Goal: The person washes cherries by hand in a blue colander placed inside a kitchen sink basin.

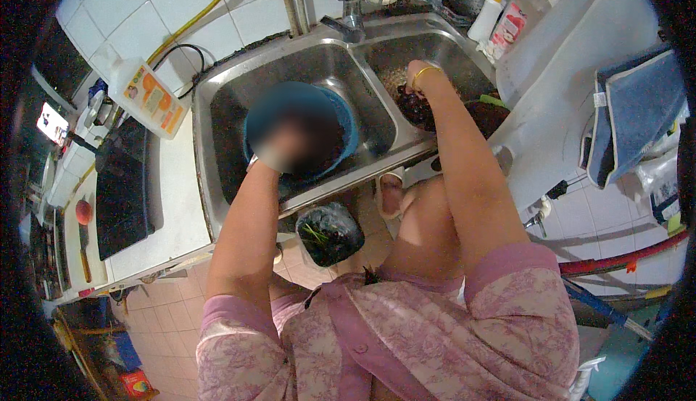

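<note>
My left hand (288,143) reaches into a blue plastic basin (350,124) standing in the left bowl of a stainless steel double sink (375,124). A blur covers this hand and much of the basin, so its fingers and any contents there are hidden. Over the right bowl, my right hand (422,77), with a gold-coloured bracelet at the wrist, has its fingers curled on a dark, wet clump (416,108). What the clump is made of cannot be told. Beside it lies a dark brown mass (486,117) with a green piece (492,100) on it, partly behind my forearm.
A faucet (350,20) rises behind the sink divider. On the left counter stand a large detergent jug (147,96) and a black cooktop (125,189). A bagged bin (330,232) sits below the sink front. Bottles (485,19) crowd the back right corner.
</note>
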Demonstrator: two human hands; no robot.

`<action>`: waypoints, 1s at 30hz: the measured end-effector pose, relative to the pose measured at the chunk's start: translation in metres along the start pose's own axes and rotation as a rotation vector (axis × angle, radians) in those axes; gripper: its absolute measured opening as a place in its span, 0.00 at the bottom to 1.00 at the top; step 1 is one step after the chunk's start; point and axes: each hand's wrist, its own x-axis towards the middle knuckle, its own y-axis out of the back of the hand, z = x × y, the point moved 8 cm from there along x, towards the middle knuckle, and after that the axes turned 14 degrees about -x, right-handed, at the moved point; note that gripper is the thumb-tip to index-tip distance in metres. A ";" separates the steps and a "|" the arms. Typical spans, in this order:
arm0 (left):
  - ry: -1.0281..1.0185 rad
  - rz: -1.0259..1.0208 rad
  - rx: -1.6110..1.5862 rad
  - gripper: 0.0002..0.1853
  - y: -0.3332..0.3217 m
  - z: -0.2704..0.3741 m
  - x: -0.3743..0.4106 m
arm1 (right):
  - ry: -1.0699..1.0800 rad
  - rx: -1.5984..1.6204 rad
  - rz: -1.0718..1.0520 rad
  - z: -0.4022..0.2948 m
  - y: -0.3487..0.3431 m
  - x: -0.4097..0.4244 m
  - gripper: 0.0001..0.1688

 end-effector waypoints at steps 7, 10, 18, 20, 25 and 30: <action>0.087 -0.028 -0.066 0.21 -0.003 -0.006 -0.007 | 0.081 0.072 0.344 -0.034 0.053 -0.015 0.12; 0.086 -0.101 0.105 0.19 -0.019 -0.017 -0.001 | 0.562 -0.021 0.449 -0.120 0.062 -0.025 0.10; 0.084 0.233 0.362 0.14 0.022 0.000 -0.018 | 0.708 -0.200 -0.127 -0.253 -0.046 -0.052 0.27; 0.086 0.265 0.386 0.15 0.015 -0.001 -0.010 | 0.654 -0.313 -0.289 -0.247 -0.083 -0.031 0.27; 0.252 0.135 0.416 0.16 -0.016 -0.037 -0.008 | 0.763 -0.453 -0.278 -0.267 -0.111 -0.046 0.31; 0.383 -0.421 0.279 0.17 -0.079 -0.045 0.024 | 0.808 -0.372 -0.111 -0.249 -0.138 -0.015 0.38</action>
